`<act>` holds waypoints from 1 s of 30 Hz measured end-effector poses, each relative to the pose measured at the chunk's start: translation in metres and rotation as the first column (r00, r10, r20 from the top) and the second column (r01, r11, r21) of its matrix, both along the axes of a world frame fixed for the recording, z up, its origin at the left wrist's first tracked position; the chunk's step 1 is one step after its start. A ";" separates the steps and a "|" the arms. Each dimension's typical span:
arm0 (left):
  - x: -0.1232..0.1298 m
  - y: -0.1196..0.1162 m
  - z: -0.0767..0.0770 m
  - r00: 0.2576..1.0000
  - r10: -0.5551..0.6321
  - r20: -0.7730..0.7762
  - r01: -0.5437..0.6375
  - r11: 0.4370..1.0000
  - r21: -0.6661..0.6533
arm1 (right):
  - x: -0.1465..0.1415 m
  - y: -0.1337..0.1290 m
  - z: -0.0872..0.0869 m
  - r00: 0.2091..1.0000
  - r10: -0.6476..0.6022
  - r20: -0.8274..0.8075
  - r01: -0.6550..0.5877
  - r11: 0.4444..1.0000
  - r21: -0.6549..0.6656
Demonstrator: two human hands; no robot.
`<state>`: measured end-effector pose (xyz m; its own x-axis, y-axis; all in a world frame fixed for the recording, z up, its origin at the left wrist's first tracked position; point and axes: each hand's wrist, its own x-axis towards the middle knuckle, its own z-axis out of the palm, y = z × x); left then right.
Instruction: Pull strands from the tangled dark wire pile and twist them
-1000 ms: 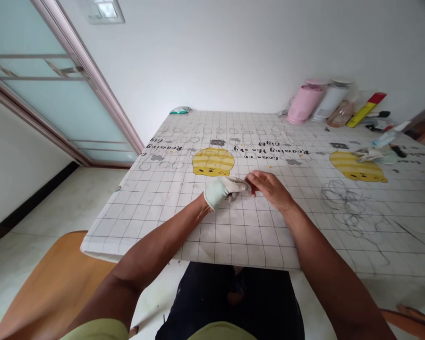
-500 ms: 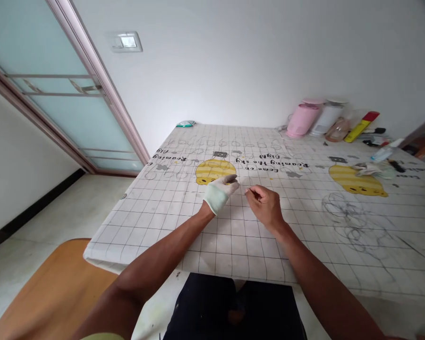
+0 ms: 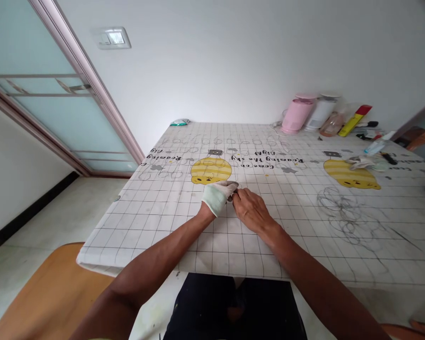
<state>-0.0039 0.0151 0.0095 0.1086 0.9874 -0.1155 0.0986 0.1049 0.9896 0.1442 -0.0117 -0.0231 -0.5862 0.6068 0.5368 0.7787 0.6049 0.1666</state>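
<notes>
My left hand [image 3: 220,194] wears a pale green and white glove with dark fingertips. Its fingers are pressed together over the checked tablecloth [image 3: 156,212], just below a printed yellow bear [image 3: 210,170]. My right hand [image 3: 250,208] is bare, its fingers curled in and meeting the gloved fingertips. Whatever lies between the fingers of the two hands is too small to make out. To the right, a loose tangle of thin dark strands [image 3: 349,222] is spread on the cloth.
Along the wall stand a pink cylinder [image 3: 297,115], a white cylinder [image 3: 320,114], a bottle [image 3: 332,125] and a yellow and red box [image 3: 354,121]. A cloth bundle [image 3: 368,163] lies at right. A green packet [image 3: 179,122] sits at the back left corner.
My right hand has moved left and turned over, closing the gap to my gloved left hand, so their fingertips now meet. The view has shifted slightly.
</notes>
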 end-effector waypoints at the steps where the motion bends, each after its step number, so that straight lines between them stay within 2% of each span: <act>1: -0.002 0.002 -0.001 1.000 -0.016 -0.012 0.017 1.000 0.007 | 0.001 0.000 0.002 0.999 0.025 -0.026 -0.025 1.000 -0.019; 3: -0.007 0.005 -0.003 0.999 -0.031 -0.032 0.031 1.000 0.007 | 0.006 0.001 0.007 0.986 0.054 -0.155 -0.068 0.994 -0.084; 5: -0.012 0.006 -0.003 0.998 -0.050 -0.045 0.049 0.999 -0.012 | 0.015 0.005 0.016 0.927 0.031 -0.374 -0.107 0.977 -0.184; 6: -0.014 0.007 -0.002 0.997 -0.068 -0.044 0.067 0.998 -0.021 | 0.021 0.007 0.021 0.867 -0.007 -0.498 -0.128 0.963 -0.236; 8: -0.018 0.006 0.001 0.991 -0.120 -0.051 0.119 0.993 -0.026 | 0.034 0.015 0.031 0.697 -0.107 -0.709 -0.209 0.916 -0.343; 9: -0.020 0.006 0.003 0.986 -0.151 -0.066 0.149 0.989 -0.022 | 0.041 0.019 0.035 0.603 -0.167 -0.780 -0.278 0.873 -0.401; 11: -0.022 0.005 0.006 0.973 -0.200 -0.119 0.198 0.980 -0.021 | 0.051 0.026 0.039 0.464 -0.286 -0.838 -0.459 0.732 -0.504; 13: -0.023 0.003 0.008 0.952 -0.238 -0.191 0.237 0.971 -0.025 | 0.056 0.031 0.039 0.434 -0.360 -0.826 -0.605 0.563 -0.563; 14: -0.023 0.002 0.008 0.942 -0.245 -0.229 0.248 0.969 -0.018 | 0.057 0.032 0.037 0.447 -0.375 -0.812 -0.627 0.516 -0.584; 15: -0.022 0.001 0.008 0.931 -0.239 -0.274 0.249 0.969 0.002 | 0.056 0.032 0.035 0.473 -0.380 -0.795 -0.604 0.517 -0.606; 16: -0.021 0.000 0.006 0.918 -0.218 -0.331 0.245 0.969 0.041 | 0.054 0.032 0.033 0.505 -0.374 -0.778 -0.539 0.568 -0.623; 19: -0.015 -0.003 -0.002 0.844 -0.085 -0.529 0.238 0.944 0.228 | 0.045 0.029 0.023 0.648 -0.305 -0.698 -0.207 0.812 -0.546; 21: -0.011 -0.004 -0.009 0.787 -0.007 -0.617 0.259 0.911 0.320 | 0.038 0.028 0.017 0.746 -0.248 -0.618 -0.043 0.908 -0.416; 23: -0.007 -0.005 -0.015 0.761 0.030 -0.648 0.270 0.894 0.358 | 0.033 0.028 0.013 0.801 -0.219 -0.557 0.036 0.946 -0.322; 25: -0.005 -0.007 -0.017 0.766 0.042 -0.641 0.267 0.887 0.377 | 0.031 0.028 0.011 0.815 -0.222 -0.536 0.081 0.958 -0.273; 30: -0.003 -0.010 -0.013 0.795 0.047 -0.605 0.249 0.884 0.396 | 0.030 0.028 0.013 0.758 -0.243 -0.606 0.069 0.953 -0.296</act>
<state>-0.0074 0.0047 -0.0031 0.2685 0.9314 0.2457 0.6521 -0.3635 0.6653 0.1746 0.0162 -0.0098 -0.0537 0.8183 0.5723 0.7400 0.4174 -0.5274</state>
